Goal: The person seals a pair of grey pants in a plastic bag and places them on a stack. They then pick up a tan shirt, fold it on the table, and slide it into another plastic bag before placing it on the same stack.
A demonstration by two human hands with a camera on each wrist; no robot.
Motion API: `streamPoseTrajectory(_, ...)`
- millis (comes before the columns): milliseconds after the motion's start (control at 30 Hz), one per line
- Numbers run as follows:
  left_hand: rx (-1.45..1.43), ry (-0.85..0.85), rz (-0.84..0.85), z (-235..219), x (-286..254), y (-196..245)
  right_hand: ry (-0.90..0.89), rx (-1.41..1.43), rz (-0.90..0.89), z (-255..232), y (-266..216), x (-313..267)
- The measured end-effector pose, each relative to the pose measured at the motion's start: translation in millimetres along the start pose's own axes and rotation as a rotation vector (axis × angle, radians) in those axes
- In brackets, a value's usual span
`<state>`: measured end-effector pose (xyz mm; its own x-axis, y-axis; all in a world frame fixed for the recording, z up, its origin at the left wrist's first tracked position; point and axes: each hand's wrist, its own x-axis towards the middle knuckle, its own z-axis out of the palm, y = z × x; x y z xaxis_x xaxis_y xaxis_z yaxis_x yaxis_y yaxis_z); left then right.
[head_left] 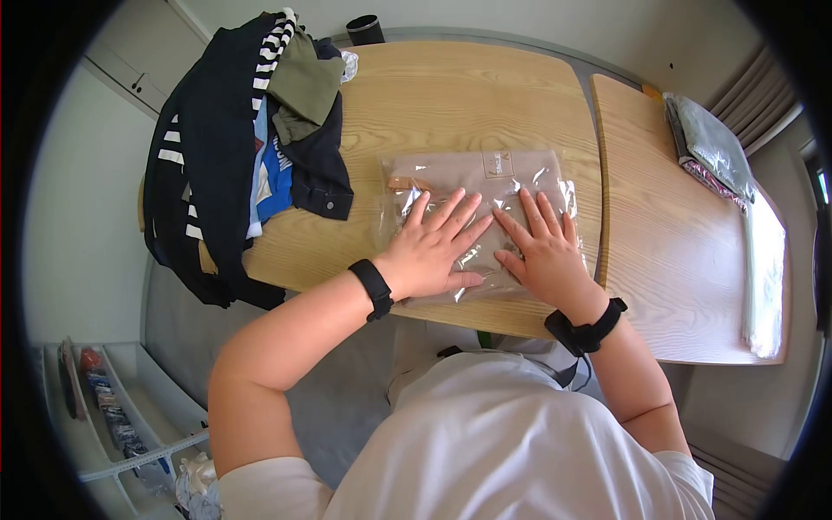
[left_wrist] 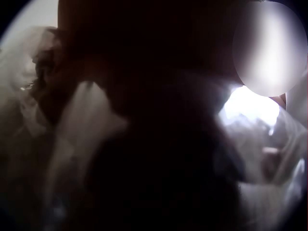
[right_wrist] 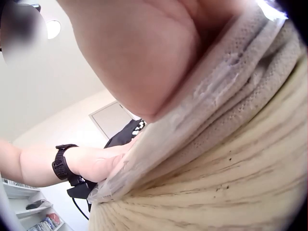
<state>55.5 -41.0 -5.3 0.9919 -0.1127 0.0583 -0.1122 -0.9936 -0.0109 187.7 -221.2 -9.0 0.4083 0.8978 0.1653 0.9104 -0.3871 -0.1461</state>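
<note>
You are pressing both hands flat on one clear plastic bag [head_left: 481, 221] holding one folded beige knit garment [head_left: 468, 173]. Your left hand [head_left: 431, 249] is lying open, fingers straight and spread, palm down on the bag's near left part. Your right hand [head_left: 543, 250] is also lying open, fingers straight, palm down on the bag's near right part; the two hands are just beside each other, index fingertips close. The bag is sitting near the front edge of the left of two wooden tables [head_left: 433, 95], pushed edge to edge with the second table [head_left: 667, 251].

In the right wrist view your right palm [right_wrist: 144, 53] is bearing down on the bagged knit [right_wrist: 250, 91] with the tabletop [right_wrist: 226, 192] under it, and your left hand [right_wrist: 98, 161] is showing beyond. The left wrist view is too dark and blurred to read.

You are wearing two black wrist straps, one on each wrist [head_left: 373, 289]. One pile of clothes [head_left: 251, 147], dark and striped, is lying on the left table's far left corner. One stack of bagged items [head_left: 719, 156] is lying along the second table's far right side. One dark cup [head_left: 365, 29] is standing at the far edge.
</note>
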Motion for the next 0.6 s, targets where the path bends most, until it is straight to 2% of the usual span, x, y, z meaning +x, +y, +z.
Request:
streamPoseTrajectory(333, -0.106, -0.097, -0.005, 4.9, 3.2, -4.2, -0.062, 0.070, 0.038, 0.7, 1.5, 2.5)
streamPoseTrajectory(600, -0.127, -0.119, -0.002, 4.6, 4.2, -4.6, -0.018, 0.074, 0.024, 1.7, 1.4, 1.7)
